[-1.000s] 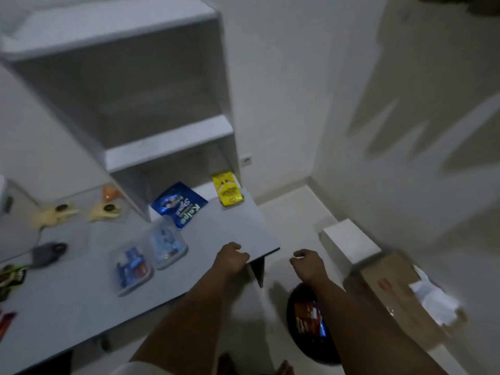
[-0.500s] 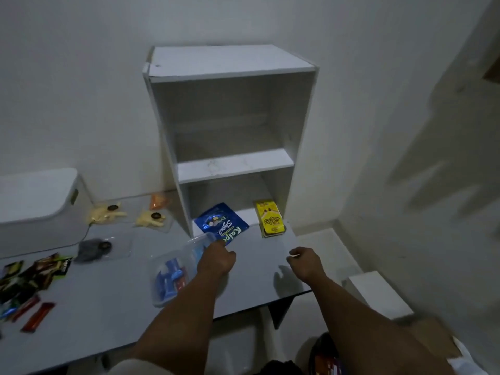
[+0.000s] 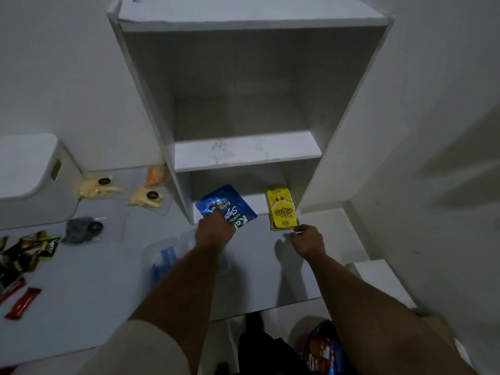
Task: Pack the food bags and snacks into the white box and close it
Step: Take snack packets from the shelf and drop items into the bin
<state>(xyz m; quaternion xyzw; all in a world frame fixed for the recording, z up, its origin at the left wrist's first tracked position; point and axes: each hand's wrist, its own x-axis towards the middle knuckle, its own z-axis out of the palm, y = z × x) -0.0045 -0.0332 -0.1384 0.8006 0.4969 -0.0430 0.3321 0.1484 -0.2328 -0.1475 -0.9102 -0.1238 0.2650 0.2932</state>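
— Reaching out with both hands now. My left hand (image 3: 215, 230) is on the blue snack bag (image 3: 226, 205), fingers bent down on its near edge. I can't tell if I've really got hold of it.

— And your other hand?

— My right hand (image 3: 307, 240) is curled up, touching the near end of the yellow snack box (image 3: 281, 209). It looks like a pinch on the corner, but it's too dark to be sure.

— Where are those two snacks?

— Both lie flat at the bottom of the white shelf (image 3: 247, 154), sticking out onto the table (image 3: 81, 307). Blue one on the left, yellow one on the right, a gap between them.

— Where's the white box?

— Far left, on the table by the wall — the white box (image 3: 32, 180) has its lid on.

— What else is there?

— Clear bags with pale food (image 3: 96, 185) near the box, an orange bag (image 3: 156, 175) beside the shelf, a grey bag (image 3: 81, 229), and a clear bag with blue things (image 3: 165, 259) partly under my left arm. Little candy bars (image 3: 23, 303) lie at the left edge.
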